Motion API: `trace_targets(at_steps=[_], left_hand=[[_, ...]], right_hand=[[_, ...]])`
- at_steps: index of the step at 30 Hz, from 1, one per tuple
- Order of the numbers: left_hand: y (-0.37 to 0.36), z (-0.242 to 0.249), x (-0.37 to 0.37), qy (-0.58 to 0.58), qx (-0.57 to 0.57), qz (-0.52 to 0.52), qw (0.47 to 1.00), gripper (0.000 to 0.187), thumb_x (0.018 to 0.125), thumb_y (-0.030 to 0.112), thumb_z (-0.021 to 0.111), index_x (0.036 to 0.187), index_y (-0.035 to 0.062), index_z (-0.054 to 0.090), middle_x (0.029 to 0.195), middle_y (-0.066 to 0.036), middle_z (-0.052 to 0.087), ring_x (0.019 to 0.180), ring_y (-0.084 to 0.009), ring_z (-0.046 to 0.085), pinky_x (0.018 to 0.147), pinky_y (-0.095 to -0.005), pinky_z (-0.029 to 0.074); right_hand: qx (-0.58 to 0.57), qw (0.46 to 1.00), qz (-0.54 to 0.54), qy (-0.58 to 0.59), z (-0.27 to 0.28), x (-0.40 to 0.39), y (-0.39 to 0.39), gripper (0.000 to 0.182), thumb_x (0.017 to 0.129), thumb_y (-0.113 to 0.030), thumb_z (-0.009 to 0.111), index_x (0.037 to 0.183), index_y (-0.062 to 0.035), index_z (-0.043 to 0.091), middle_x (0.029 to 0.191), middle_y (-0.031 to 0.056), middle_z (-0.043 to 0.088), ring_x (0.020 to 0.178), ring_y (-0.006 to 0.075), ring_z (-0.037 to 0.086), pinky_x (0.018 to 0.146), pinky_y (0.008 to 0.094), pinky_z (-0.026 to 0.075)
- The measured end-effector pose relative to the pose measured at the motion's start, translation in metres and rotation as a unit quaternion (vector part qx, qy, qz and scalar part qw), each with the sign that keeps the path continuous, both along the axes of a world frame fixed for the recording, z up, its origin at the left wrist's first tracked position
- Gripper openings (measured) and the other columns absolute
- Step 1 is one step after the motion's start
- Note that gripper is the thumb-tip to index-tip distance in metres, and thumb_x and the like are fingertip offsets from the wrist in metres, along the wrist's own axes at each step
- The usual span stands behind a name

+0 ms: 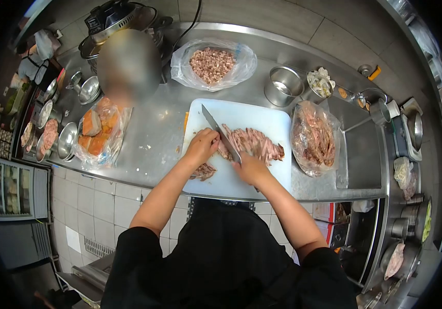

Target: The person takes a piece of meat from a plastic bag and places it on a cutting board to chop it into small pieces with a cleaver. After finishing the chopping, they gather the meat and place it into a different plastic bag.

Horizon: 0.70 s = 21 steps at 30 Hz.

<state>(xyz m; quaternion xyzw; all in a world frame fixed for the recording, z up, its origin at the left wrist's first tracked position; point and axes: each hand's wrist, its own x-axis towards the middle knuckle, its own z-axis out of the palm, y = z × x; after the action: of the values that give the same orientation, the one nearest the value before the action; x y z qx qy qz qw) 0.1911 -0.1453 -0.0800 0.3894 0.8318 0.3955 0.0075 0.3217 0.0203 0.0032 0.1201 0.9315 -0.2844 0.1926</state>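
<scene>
**On the board, centre of frame: sliced meat under the knife**

Head view, item by item.

- Board (262, 118): white, centre of frame, on a steel counter (154, 139).
- Meat (254, 141): pinkish strips heaped mid-board, with a small separate pile (203, 171) at the lower left edge. Judged soft, limp, moist and likely slippery; light per strip. Best held by pressing from above with curled fingers, close behind the cut.
- Knife (221, 134): long blade slanting from upper left down to lower right, its edge in the meat. Stiff and sharp; held by the handle only.
- Right hand (249, 169): fingers closed around the knife handle, lower centre.
- Left hand (201, 146): curled knuckles-up on the near end of the meat, just left of the blade; fingers bunched together, pressing down, not lifting.
- Bags: cubed meat (211, 64) upper centre; meat bag (313, 138) right of board; orange blocks (97, 135) left.
- Pot (282, 85): steel, above the board's right corner.
</scene>
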Motion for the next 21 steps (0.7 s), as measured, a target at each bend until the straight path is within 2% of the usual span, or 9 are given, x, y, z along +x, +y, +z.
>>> trace_targets(at_steps=[1,2,4,6,8,10,14,17,21], left_hand=[[0.0,0.001,-0.001,-0.003,0.004,0.0,1.0,0.011,0.084,0.009,0.067,0.093,0.0045,0.062,0.092,-0.012,0.06,0.092,-0.032,0.059,0.081,-0.0403,0.047],[0.0,0.002,0.0,-0.005,0.008,-0.002,1.0,0.011,0.084,0.009,0.067,0.093,0.0045,0.062,0.091,-0.012,0.06,0.091,-0.0318,0.059,0.081,-0.0402,0.047],[0.001,0.002,-0.001,-0.003,0.009,-0.005,1.0,0.012,0.084,0.009,0.067,0.093,0.0044,0.062,0.091,-0.012,0.06,0.091,-0.0318,0.059,0.08,-0.0401,0.048],[-0.001,0.0,0.0,-0.009,0.006,-0.001,1.0,0.012,0.084,0.01,0.067,0.094,0.0043,0.063,0.091,-0.012,0.06,0.091,-0.0319,0.059,0.08,-0.04,0.048],[0.0,0.001,0.002,-0.015,0.028,0.006,0.999,0.012,0.083,0.007,0.068,0.093,0.0049,0.063,0.09,-0.012,0.06,0.089,-0.033,0.059,0.08,-0.0414,0.048],[0.001,-0.003,0.002,-0.021,0.016,0.008,1.0,0.012,0.083,0.008,0.068,0.093,0.0053,0.063,0.09,-0.012,0.06,0.09,-0.0327,0.059,0.08,-0.0413,0.048],[-0.002,0.008,-0.001,-0.039,-0.023,0.001,0.999,0.012,0.086,0.009,0.066,0.096,0.0031,0.062,0.095,-0.013,0.061,0.086,-0.0303,0.062,0.078,-0.0392,0.049],[-0.006,0.008,-0.004,-0.085,-0.015,0.016,0.996,0.012,0.086,0.008,0.065,0.096,0.0023,0.062,0.096,-0.013,0.062,0.087,-0.0304,0.063,0.079,-0.0392,0.049],[-0.01,0.005,-0.005,-0.049,-0.007,-0.003,0.999,0.01,0.086,0.008,0.064,0.094,0.0018,0.061,0.097,-0.015,0.062,0.087,-0.0325,0.062,0.078,-0.0405,0.049]], right_hand=[[0.027,0.997,0.009,0.072,-0.006,-0.004,-0.001,0.04,0.096,-0.029,0.056,0.118,0.0044,0.055,0.073,0.0199,0.068,0.052,0.0304,0.066,0.059,0.043,0.053],[0.028,0.997,0.007,0.073,-0.009,-0.004,0.005,0.04,0.096,-0.029,0.056,0.118,0.0044,0.055,0.073,0.0199,0.068,0.052,0.0304,0.066,0.059,0.043,0.053],[-0.049,0.998,-0.009,-0.041,0.038,-0.008,0.01,0.042,0.096,-0.029,0.057,0.122,0.0045,0.054,0.075,0.0209,0.068,0.055,0.0299,0.067,0.058,0.0416,0.054],[-0.068,0.994,-0.005,-0.08,0.06,0.008,0.018,0.043,0.096,-0.029,0.057,0.123,0.0045,0.054,0.075,0.0209,0.069,0.054,0.0304,0.066,0.058,0.0422,0.054],[-0.089,0.989,-0.005,-0.119,0.045,0.013,0.014,0.044,0.096,-0.029,0.057,0.124,0.0045,0.053,0.075,0.0208,0.069,0.054,0.0308,0.066,0.058,0.0427,0.054],[-0.035,0.999,-0.031,-0.028,0.01,0.007,-0.004,0.042,0.097,-0.028,0.056,0.124,0.0042,0.053,0.074,0.02,0.069,0.053,0.0295,0.066,0.057,0.0424,0.054],[-0.058,0.996,-0.057,-0.024,-0.001,-0.008,-0.002,0.039,0.097,-0.029,0.056,0.119,0.0032,0.053,0.073,0.0191,0.068,0.053,0.0295,0.065,0.057,0.0425,0.054],[-0.053,0.998,-0.044,-0.009,0.001,-0.009,0.001,0.038,0.096,-0.03,0.056,0.116,0.0025,0.054,0.071,0.0175,0.068,0.052,0.0289,0.065,0.056,0.0419,0.054],[-0.03,0.999,-0.017,0.001,0.033,0.004,0.005,0.038,0.096,-0.032,0.056,0.115,0.0016,0.055,0.07,0.0168,0.067,0.053,0.0278,0.066,0.056,0.0416,0.053]])
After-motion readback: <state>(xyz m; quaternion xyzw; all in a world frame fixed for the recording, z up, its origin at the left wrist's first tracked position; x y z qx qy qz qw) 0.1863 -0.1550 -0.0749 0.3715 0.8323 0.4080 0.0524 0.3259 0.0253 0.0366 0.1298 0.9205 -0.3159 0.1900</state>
